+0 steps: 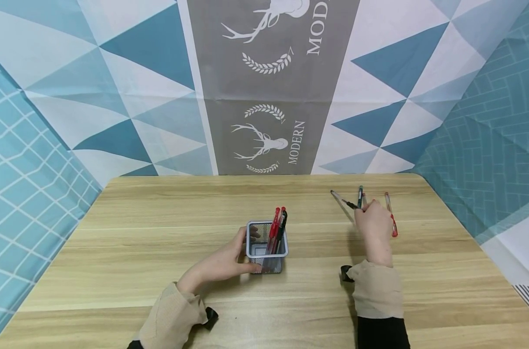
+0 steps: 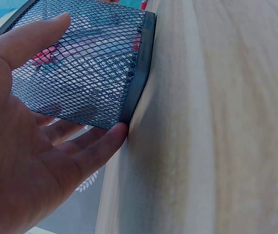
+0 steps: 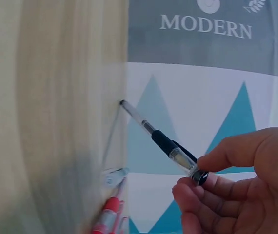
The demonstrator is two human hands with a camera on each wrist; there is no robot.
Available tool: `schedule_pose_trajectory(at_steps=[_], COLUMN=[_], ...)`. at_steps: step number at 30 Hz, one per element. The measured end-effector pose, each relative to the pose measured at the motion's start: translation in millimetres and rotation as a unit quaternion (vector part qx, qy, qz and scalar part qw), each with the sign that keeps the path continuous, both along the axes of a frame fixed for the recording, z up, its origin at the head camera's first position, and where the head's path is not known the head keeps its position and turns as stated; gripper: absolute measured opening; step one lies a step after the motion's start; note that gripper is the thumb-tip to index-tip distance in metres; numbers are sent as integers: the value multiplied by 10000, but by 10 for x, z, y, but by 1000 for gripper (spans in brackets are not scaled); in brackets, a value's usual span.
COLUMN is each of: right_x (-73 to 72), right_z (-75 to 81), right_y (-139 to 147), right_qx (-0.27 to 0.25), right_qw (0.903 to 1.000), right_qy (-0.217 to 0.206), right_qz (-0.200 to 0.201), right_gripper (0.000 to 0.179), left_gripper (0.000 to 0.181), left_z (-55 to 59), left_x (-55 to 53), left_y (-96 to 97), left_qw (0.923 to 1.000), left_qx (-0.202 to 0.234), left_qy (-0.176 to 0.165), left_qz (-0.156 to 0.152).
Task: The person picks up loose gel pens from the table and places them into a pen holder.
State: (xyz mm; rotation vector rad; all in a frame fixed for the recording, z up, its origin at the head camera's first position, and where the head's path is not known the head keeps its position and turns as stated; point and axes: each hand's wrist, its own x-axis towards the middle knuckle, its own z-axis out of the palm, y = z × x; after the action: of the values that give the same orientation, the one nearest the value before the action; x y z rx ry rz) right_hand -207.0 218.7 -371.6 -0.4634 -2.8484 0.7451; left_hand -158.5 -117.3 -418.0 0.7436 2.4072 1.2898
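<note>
A mesh pen holder stands on the wooden table, with red pens and a black pen leaning at its right side. My left hand holds it from the left, thumb at the near side and fingers round the far side. In the left wrist view, the fingers curve about the mesh wall near its dark base. At the right, my right hand pinches a black-and-clear gel pen by its capped end, between thumb and fingers. The pen is tilted, its far tip at or close to the tabletop.
Beside the right hand lie a dark teal pen and a red pen; another pen is partly hidden by the hand. A patterned cloth hangs behind the table's back edge.
</note>
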Motion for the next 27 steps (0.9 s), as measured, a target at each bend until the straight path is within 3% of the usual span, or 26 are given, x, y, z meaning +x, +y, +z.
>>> schedule_pose_trajectory(at_steps=[17,27], right_x=[60,59], right_z=[144,166], right_y=[-77,-130], right_qx=[-193,-428], right_qw=[9926,9757], right_qy=[1196,2147], right_qz=[-3,-104], right_gripper=[21,19], left_gripper=[85,87], left_z=[-10,-3], left_x=[-2,7], left_y=[-1,-2], left_qw=[10000,9999], left_qx=[-20,-8], left_qy=[-39,-111], left_qz=[11,33])
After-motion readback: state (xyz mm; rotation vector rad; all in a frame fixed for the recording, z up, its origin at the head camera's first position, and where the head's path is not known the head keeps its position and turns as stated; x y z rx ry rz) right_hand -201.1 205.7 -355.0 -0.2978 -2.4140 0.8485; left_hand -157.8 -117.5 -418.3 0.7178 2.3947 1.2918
